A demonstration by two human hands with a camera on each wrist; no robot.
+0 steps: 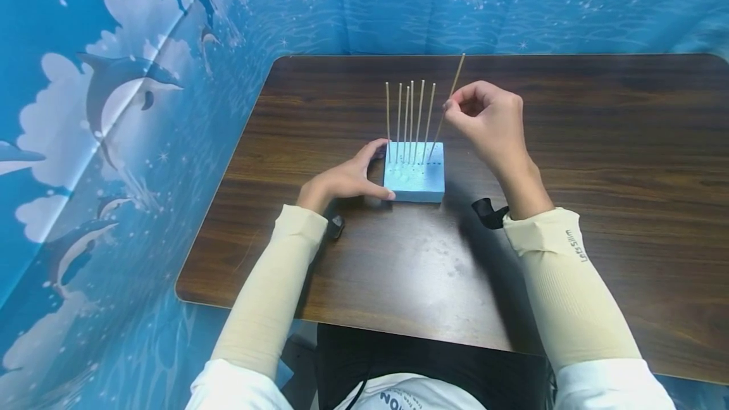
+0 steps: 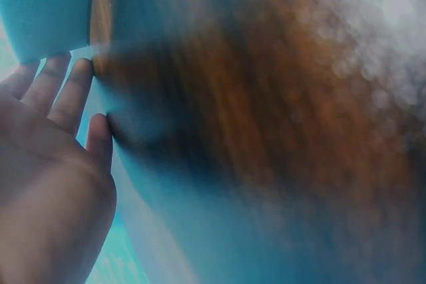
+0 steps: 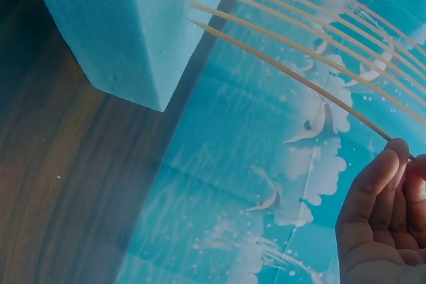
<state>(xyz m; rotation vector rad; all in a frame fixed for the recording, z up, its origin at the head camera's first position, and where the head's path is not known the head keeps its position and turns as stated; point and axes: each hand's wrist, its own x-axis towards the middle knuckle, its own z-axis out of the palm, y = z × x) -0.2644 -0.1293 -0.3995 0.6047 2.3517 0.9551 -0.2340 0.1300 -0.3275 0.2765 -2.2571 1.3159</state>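
From the head view, your left hand is resting against the left side of the blue foam block, thumb along its front edge and fingers straight along the far side, which looks meant to be keeping the block from sliding on the bench. Your right hand is pinching a thin wooden stick between thumb and fingertips, holding it tilted, with its lower end meeting the block's top near the right end of the back row. Six other sticks are standing upright in that row, while the holes in front of them are showing empty. From the left wrist view, your fingers are lying straight and together, tips touching the blue foam, with the wood grain blurring behind. From the right wrist view, your fingertips are closing on the nearest stick, which is bowing slightly toward the block; the other sticks are fanning out beside it, and where each one is entering the foam is hidden here.
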